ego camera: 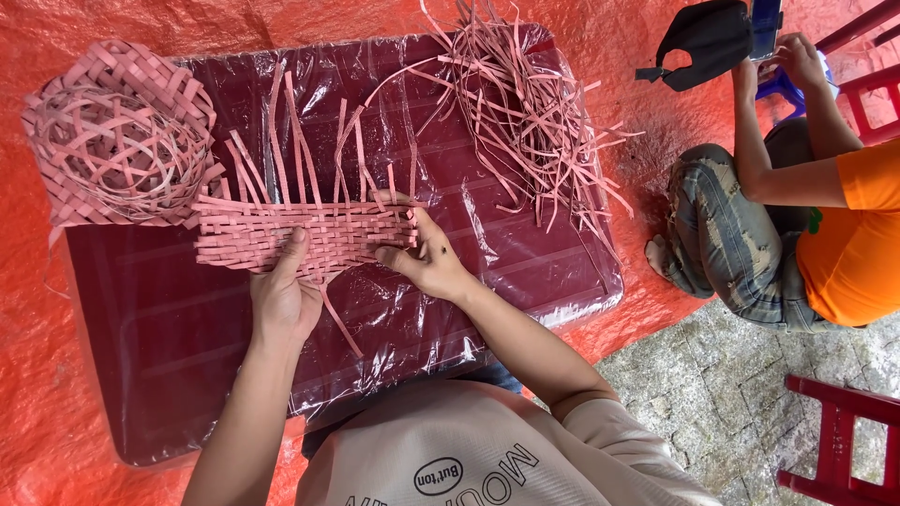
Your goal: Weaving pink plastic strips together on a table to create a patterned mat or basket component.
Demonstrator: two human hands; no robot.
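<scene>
A flat woven mat of pink strips (281,232) lies on a dark red plastic-wrapped board (169,337), with loose strip ends sticking up from its far edge. My left hand (284,295) presses on the mat's near edge, thumb up across the weave. My right hand (427,258) pinches the mat's right end, fingers closed on the weave and a strip. One loose strip trails toward me between the hands.
A finished woven pink basket (117,136) sits at the board's far left corner. A heap of loose pink strips (525,103) lies at the far right. An orange tarp (56,412) covers the ground. Another person (825,234) squats at right; red stools (839,440) stand nearby.
</scene>
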